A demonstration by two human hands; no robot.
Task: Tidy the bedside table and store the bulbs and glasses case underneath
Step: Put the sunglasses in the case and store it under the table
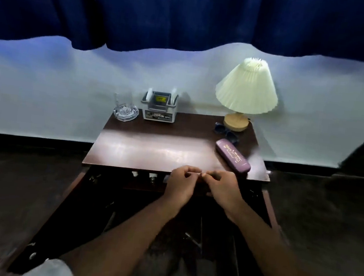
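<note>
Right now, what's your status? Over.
Left hand and right hand curled together at table edge, grip unclear. Glasses case on top, not stored. Sunglasses just behind it; nothing blocking.

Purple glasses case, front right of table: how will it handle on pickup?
The glasses case looks like a hard shell, so probably rigid and light. Its rounded, smooth surface may slip in a pinch. Lying flat on the bedside table, it should not roll.

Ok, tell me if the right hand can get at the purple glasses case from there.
Probably yes. The right hand hovers at the front edge of the table; the glasses case lies just beyond it, with nothing between them.
</note>
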